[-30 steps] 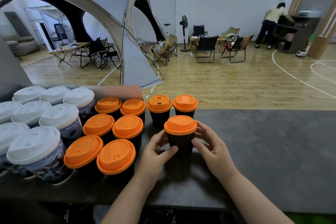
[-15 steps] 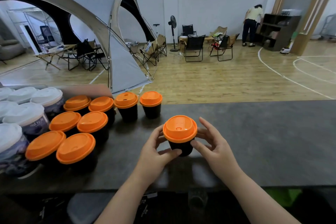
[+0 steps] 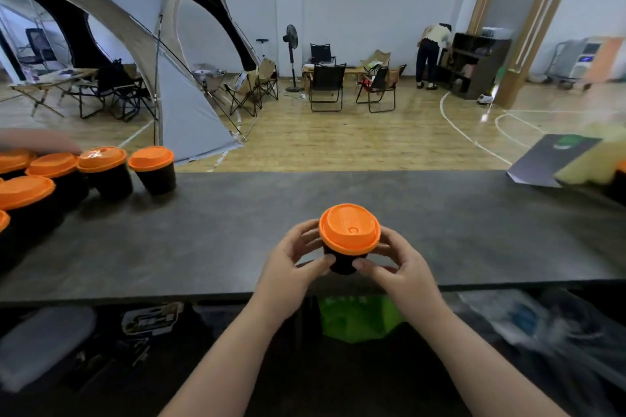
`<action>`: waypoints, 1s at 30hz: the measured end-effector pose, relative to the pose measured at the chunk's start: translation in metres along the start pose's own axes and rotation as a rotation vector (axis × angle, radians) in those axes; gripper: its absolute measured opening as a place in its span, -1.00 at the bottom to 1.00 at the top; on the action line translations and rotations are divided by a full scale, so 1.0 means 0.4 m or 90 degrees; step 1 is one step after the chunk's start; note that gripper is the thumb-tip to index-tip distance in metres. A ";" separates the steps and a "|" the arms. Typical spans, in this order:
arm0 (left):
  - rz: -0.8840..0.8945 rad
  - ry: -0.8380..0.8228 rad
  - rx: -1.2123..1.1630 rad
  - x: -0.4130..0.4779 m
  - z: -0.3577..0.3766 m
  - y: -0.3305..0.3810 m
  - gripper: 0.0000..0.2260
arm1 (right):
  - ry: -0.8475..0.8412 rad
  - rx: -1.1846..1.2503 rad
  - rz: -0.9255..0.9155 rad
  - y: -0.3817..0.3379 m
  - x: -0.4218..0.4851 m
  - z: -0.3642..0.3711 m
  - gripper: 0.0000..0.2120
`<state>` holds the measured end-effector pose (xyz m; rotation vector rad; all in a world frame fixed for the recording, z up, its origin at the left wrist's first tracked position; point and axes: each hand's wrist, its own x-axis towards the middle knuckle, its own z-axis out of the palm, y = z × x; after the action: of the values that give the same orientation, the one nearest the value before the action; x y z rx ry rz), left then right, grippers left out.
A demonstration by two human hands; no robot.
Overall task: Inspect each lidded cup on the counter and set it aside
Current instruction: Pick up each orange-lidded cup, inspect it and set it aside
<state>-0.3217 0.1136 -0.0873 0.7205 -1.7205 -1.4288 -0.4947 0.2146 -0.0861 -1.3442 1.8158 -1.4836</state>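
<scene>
A black cup with an orange lid (image 3: 349, 229) is lifted a little above the dark grey counter (image 3: 237, 223), tilted toward me so the lid's top shows. My left hand (image 3: 290, 264) grips its left side and my right hand (image 3: 401, 264) grips its right side, thumbs meeting on the near wall. Several more black cups with orange lids (image 3: 101, 169) stand in a cluster at the counter's far left.
At the right end of the counter lie a dark folder (image 3: 548, 159) and a blurred yellow object (image 3: 589, 159). Shelves under the counter hold bags and boxes (image 3: 355, 315). Beyond the counter are a wooden floor, a tent, folding chairs and a person at a shelf.
Both hands have carried the cup to the right, away from the cluster, and tilted it toward me. The view has swung right; the white-lidded cups have left the frame.
</scene>
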 end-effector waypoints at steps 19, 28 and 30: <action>-0.022 -0.060 -0.005 0.266 0.600 -0.008 -0.53 | 0.086 0.011 0.034 0.220 0.133 -0.555 -0.51; -0.029 -0.075 0.008 0.282 0.956 -0.008 -0.48 | 0.122 0.027 0.041 0.325 0.084 -0.882 -0.48; -0.036 -0.069 0.000 0.279 1.040 -0.005 -0.49 | 0.125 0.031 0.043 0.354 0.072 -0.956 -0.52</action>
<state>-0.7312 0.2469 -0.0969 0.7073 -1.7957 -1.5313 -0.8723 0.3709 -0.0820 -1.1360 1.9099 -1.6631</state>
